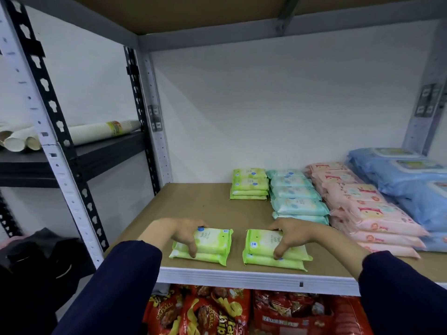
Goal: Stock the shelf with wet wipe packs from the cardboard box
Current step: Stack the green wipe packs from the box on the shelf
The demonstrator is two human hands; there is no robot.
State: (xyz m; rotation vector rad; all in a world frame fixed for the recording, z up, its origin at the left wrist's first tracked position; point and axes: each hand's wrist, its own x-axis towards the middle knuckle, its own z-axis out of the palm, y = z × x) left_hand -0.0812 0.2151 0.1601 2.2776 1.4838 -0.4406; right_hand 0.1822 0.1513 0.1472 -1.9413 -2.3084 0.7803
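Packs of lime-green soft plastic wet wipes sit in two short stacks near the front edge of the brown board shelf (pixel 200 204). Left hand (pixel 186 234) clamps the left stack (pixel 205 245), thumb at its near edge; right hand (pixel 290 236) clamps the right stack (pixel 268 250) likewise. Both stacks lie long axis across the shelf. Behind them, well apart, the matching green pile (pixel 249 183) marks where they likely go, nearer the right hand.

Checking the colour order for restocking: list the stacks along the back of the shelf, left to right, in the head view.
Green packs → teal packs → pink packs → blue packs.
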